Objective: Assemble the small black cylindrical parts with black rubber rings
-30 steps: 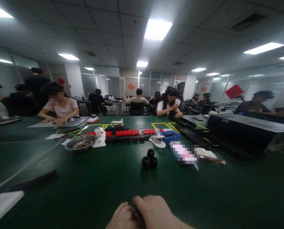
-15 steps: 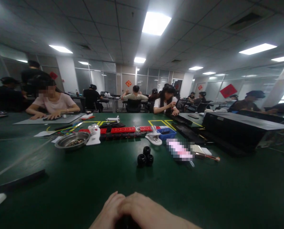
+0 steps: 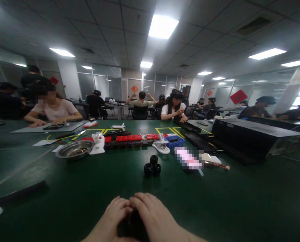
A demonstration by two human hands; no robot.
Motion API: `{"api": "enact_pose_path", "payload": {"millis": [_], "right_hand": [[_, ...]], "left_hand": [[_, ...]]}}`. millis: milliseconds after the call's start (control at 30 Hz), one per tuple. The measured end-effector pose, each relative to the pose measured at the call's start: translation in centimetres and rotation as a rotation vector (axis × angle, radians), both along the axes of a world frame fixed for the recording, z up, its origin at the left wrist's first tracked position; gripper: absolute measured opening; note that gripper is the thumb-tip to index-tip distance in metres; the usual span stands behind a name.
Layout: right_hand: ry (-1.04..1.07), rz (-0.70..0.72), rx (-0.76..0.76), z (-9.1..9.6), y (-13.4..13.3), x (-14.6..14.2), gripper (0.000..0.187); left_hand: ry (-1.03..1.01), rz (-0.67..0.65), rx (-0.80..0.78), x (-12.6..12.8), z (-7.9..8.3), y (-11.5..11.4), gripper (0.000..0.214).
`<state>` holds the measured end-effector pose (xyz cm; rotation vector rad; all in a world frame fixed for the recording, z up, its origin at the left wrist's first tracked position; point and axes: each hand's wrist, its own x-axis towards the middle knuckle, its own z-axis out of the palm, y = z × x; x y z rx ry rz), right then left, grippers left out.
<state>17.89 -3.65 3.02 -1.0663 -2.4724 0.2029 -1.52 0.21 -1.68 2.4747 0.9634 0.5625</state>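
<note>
My two hands meet at the near edge of the green table [image 3: 240, 208]. My left hand [image 3: 109, 218] and my right hand [image 3: 155, 216] both curl their fingers round a small black object [image 3: 133, 224] held between them; most of it is hidden, so I cannot name it. Three black round caps [image 3: 152, 167] stand in a cluster on the table a short way beyond my hands.
Further back lie a metal bowl [image 3: 74, 150], white clip stands [image 3: 97, 144], a row of red blocks [image 3: 128, 137], a blue tray [image 3: 174, 141] and a long black box [image 3: 250, 137] at right. A black strip [image 3: 16, 194] lies at left. Other people sit working across the table.
My hands have come further into view and up the frame, closing together round the black object. The camera has tilted and shifted slightly, so the table things sit a little more to the left.
</note>
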Motion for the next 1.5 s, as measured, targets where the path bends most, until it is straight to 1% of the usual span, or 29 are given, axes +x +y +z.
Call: {"api": "enact_pose_path", "payload": {"millis": [33, 100, 167, 200, 267, 333, 367, 400, 533, 567, 633, 700, 800, 867, 933, 1000, 1100, 1167, 1233, 1267, 1333, 1400, 1433, 1500], "right_hand": [[-0.017, -0.075, -0.006, -0.3, 0.0, -0.2, 0.068], [-0.087, -0.179, -0.045, -0.6, 0.1, -0.8, 0.066], [-0.139, -0.215, -0.080, -0.5, 0.0, -1.3, 0.057], [-0.135, -0.194, -0.092, -0.4, 0.0, -1.3, 0.052], [-0.058, -0.077, -0.129, -0.1, 0.0, -1.0, 0.045], [0.053, 0.066, -0.170, 0.3, 0.0, -0.4, 0.052], [0.095, 0.101, -0.181, 0.5, 0.0, -0.2, 0.056], [0.120, 0.094, -0.184, 0.7, 0.0, 0.0, 0.059], [0.075, -0.137, -0.216, 0.9, -0.2, -0.1, 0.061], [0.055, -0.178, -0.226, 0.8, -0.2, -0.3, 0.063], [0.017, -0.217, -0.218, 0.6, -0.2, -0.6, 0.065], [-0.013, -0.202, -0.193, 0.4, -0.1, -0.7, 0.060], [0.020, -0.059, -0.214, 0.6, -0.1, -0.4, 0.051], [0.112, 0.073, -0.270, 0.9, -0.1, 0.0, 0.054], [0.195, 0.157, -0.298, 1.1, -0.1, 0.3, 0.058], [0.221, 0.140, -0.279, 1.0, -0.1, 0.2, 0.064], [0.189, -0.003, -0.261, 0.5, -0.2, -0.3, 0.075], [0.153, -0.074, -0.265, 0.3, -0.2, -0.6, 0.085], [0.123, -0.112, -0.265, 0.3, -0.3, -0.6, 0.081], [0.119, -0.108, -0.266, 0.4, -0.3, -0.6, 0.076], [0.139, -0.045, -0.276, 0.6, -0.3, -0.4, 0.068], [0.147, 0.038, -0.295, 0.7, -0.3, -0.2, 0.072], [0.136, 0.059, -0.300, 0.7, -0.3, -0.1, 0.075], [0.105, 0.036, -0.294, 0.6, -0.3, -0.1, 0.080]], "left_hand": [[-0.014, -0.003, 0.009, 0.0, 0.0, 0.0, 0.052], [-0.035, -0.012, 0.008, 0.1, 0.1, 0.0, 0.055], [-0.051, -0.013, -0.015, 0.3, 0.4, -0.1, 0.048], [-0.056, -0.008, -0.036, 0.4, 0.5, -0.2, 0.044], [-0.066, 0.006, -0.076, 0.6, 0.7, -0.4, 0.040], [-0.067, 0.014, -0.098, 0.7, 0.8, -0.5, 0.042], [-0.064, 0.015, -0.097, 0.7, 0.8, -0.5, 0.043], [-0.062, 0.013, -0.088, 0.6, 0.7, -0.5, 0.043], [-0.048, -0.019, -0.065, 0.5, 0.6, -0.3, 0.041], [-0.043, -0.028, -0.065, 0.4, 0.6, -0.2, 0.041], [-0.033, -0.035, -0.059, 0.4, 0.5, -0.1, 0.044], [-0.027, -0.030, -0.039, 0.4, 0.5, -0.1, 0.043], [-0.024, -0.015, -0.035, 0.6, 0.7, -0.3, 0.038], [-0.018, -0.001, -0.066, 0.7, 0.9, -0.4, 0.043], [-0.012, 0.005, -0.083, 0.7, 1.0, -0.4, 0.049], [-0.013, -0.007, -0.072, 0.6, 0.9, -0.3, 0.050], [-0.006, -0.035, -0.060, 0.4, 0.7, -0.2, 0.050], [0.003, -0.038, -0.062, 0.4, 0.7, -0.1, 0.051], [0.002, -0.033, -0.057, 0.5, 0.9, -0.2, 0.046], [-0.001, -0.029, -0.052, 0.6, 1.0, -0.3, 0.042], [-0.002, -0.018, -0.047, 0.8, 1.3, -0.4, 0.039], [0.010, -0.015, -0.059, 0.9, 1.6, -0.6, 0.043], [0.015, -0.014, -0.066, 0.9, 1.6, -0.6, 0.046], [0.016, -0.023, -0.071, 0.7, 1.5, -0.5, 0.048]]}}
